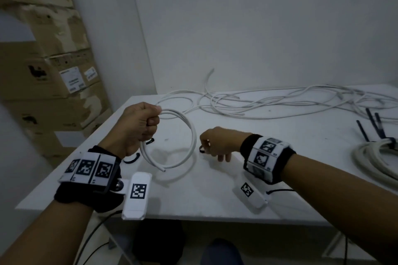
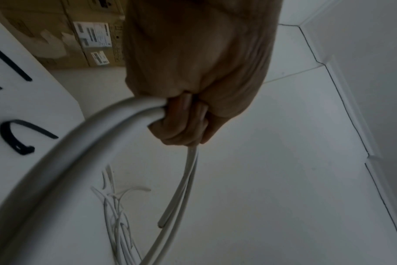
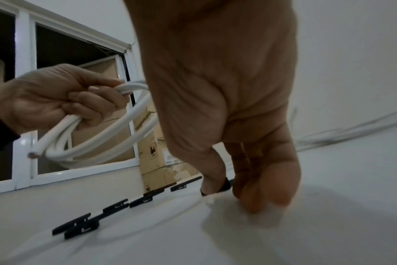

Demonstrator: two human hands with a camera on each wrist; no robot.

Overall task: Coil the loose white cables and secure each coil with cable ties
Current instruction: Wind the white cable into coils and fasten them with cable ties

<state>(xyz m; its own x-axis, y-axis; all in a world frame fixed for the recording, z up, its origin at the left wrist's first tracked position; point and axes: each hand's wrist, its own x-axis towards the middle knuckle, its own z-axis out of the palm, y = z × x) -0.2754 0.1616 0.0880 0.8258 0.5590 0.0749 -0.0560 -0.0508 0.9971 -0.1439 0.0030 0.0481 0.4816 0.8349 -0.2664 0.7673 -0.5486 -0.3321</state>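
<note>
left hand (image 1: pixel 137 122) grips the white cable coil (image 1: pixel 189 129) upright; right hand (image 1: pixel 217 142), just right of it, pinches a black cable tie (image 3: pixel 224 185) off the table (image 1: pixel 215 189).

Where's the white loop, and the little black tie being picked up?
white loop (image 1: pixel 192 133), head view, right side of the coil.
black tie (image 3: pixel 224 184), right wrist view, bent strip under the thumb.

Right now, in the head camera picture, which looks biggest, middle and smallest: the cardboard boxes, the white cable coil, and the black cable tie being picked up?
1. cardboard boxes
2. white cable coil
3. black cable tie, the smallest, pinched by the right hand
</note>
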